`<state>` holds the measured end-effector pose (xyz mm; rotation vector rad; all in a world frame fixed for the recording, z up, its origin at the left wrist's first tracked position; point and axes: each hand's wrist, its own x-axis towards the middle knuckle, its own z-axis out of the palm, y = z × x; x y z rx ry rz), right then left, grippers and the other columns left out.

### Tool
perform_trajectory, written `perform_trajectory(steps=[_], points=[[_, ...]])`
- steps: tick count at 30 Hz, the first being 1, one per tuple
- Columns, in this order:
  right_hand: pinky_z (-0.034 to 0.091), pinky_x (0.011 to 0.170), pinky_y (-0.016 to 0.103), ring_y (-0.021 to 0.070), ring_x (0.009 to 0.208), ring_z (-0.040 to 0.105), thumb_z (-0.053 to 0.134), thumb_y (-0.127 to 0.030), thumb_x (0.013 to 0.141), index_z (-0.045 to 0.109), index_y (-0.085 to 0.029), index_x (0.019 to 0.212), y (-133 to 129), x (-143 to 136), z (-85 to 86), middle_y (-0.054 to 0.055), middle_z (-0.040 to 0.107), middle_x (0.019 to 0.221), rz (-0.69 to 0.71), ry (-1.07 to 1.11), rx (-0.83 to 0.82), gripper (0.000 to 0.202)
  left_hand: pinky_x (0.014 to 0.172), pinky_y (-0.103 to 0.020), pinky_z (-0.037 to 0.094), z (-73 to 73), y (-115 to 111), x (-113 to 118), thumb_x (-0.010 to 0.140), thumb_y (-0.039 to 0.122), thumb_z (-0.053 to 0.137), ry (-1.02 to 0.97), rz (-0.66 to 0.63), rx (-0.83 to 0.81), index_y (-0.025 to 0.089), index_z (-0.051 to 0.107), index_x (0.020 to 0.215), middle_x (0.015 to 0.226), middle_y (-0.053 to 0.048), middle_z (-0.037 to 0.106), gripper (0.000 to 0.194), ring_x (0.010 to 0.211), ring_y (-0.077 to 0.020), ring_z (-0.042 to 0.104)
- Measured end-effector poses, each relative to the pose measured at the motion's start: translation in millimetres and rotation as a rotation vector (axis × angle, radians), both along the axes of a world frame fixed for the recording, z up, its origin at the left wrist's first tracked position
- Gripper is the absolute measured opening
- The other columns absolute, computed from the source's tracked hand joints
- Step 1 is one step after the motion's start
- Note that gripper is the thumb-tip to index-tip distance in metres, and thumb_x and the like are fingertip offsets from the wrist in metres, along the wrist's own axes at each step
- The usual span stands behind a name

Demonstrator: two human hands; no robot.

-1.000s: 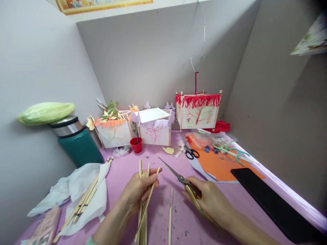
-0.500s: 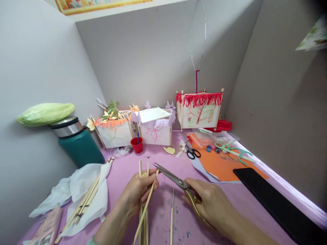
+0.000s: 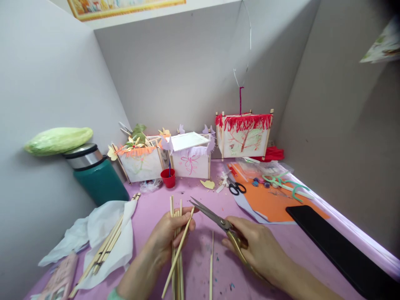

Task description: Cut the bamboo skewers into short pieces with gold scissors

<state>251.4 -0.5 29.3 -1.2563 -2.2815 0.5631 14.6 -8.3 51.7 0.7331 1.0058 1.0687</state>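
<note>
My left hand is closed round several pale wooden sticks standing roughly upright over the purple table. One more stick slants across them, its upper end at my fingertips. In my right hand are gold-handled scissors, gripped by the handles. Their blades point up and left, slightly parted, with the tips just beyond the slanted stick's upper end. A single loose stick lies on the table between my hands.
Decorated paper boxes stand along the back wall beside a red cup. Left are a teal bottle and sticks on white tissue. Right are black scissors, orange paper and a black slab.
My right hand and the scissors have shifted very slightly right. The slanted stick's lower end has moved slightly left. Both hands keep their hold.
</note>
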Motion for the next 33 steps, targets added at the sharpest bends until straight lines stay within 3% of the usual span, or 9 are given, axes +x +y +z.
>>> perform_trajectory(steps=[4, 10, 16, 22, 29, 33], points=[[0.036, 0.062, 0.026, 0.0168, 0.068, 0.054, 0.056, -0.036, 0.085, 0.059, -0.023, 0.094, 0.3, 0.9, -3.5, 0.001, 0.063, 0.080, -0.013, -0.043, 0.040, 0.016, 0.033, -0.017, 0.011, -2.4, 1.8, -1.3, 0.069, 0.016, 0.064, -0.021, -0.021, 0.011, 0.013, 0.060, 0.067, 0.048, 0.003, 0.053, 0.006, 0.033, -0.0003, 0.020], [0.033, 0.059, 0.024, 0.0138, 0.062, 0.053, 0.053, -0.029, 0.087, 0.055, -0.022, 0.080, -0.3, 0.1, -3.0, -0.002, 0.060, 0.071, 0.013, -0.002, 0.002, 0.010, 0.034, -0.016, 0.012, -4.3, 1.5, -1.8, 0.068, 0.016, 0.066, -0.059, -0.023, -0.012, 0.013, 0.064, 0.082, 0.046, 0.005, 0.051, 0.014, 0.033, -0.0003, 0.019], [0.033, 0.056, 0.023, 0.0120, 0.058, 0.048, 0.063, -0.034, 0.081, 0.056, -0.023, 0.081, 0.0, -2.1, -1.9, -0.006, 0.056, 0.066, -0.011, 0.048, -0.094, 0.013, 0.034, -0.015, 0.012, 2.1, -0.6, -0.7, 0.066, 0.018, 0.069, -0.084, -0.005, -0.033, 0.012, 0.063, 0.093, 0.046, 0.005, 0.053, 0.029, 0.032, -0.0002, 0.021], [0.034, 0.058, 0.024, 0.0135, 0.061, 0.047, 0.063, -0.039, 0.081, 0.058, -0.023, 0.087, -3.0, -3.1, 1.0, -0.004, 0.056, 0.070, -0.011, 0.024, -0.029, 0.018, 0.034, -0.015, 0.015, 9.1, -2.1, 1.0, 0.063, 0.016, 0.069, -0.139, -0.031, -0.078, 0.013, 0.061, 0.082, 0.043, 0.006, 0.049, 0.022, 0.032, -0.0007, 0.024], [0.035, 0.059, 0.025, 0.0151, 0.063, 0.051, 0.059, -0.040, 0.083, 0.058, -0.023, 0.089, -1.9, 0.2, 2.2, -0.001, 0.060, 0.074, -0.003, -0.020, 0.035, 0.018, 0.032, -0.016, 0.016, 4.2, -1.3, -4.9, 0.067, 0.017, 0.065, -0.161, -0.099, -0.064, 0.015, 0.058, 0.080, 0.044, 0.006, 0.049, 0.015, 0.030, -0.0012, 0.021], [0.034, 0.057, 0.025, 0.0143, 0.061, 0.052, 0.051, -0.034, 0.087, 0.055, -0.022, 0.081, -2.6, -0.5, 1.7, 0.000, 0.060, 0.071, 0.015, -0.009, 0.043, 0.015, 0.033, -0.016, 0.016, 3.0, -1.1, -4.9, 0.066, 0.018, 0.066, -0.127, -0.089, -0.049, 0.014, 0.060, 0.083, 0.043, 0.006, 0.049, 0.018, 0.031, -0.0017, 0.023]])
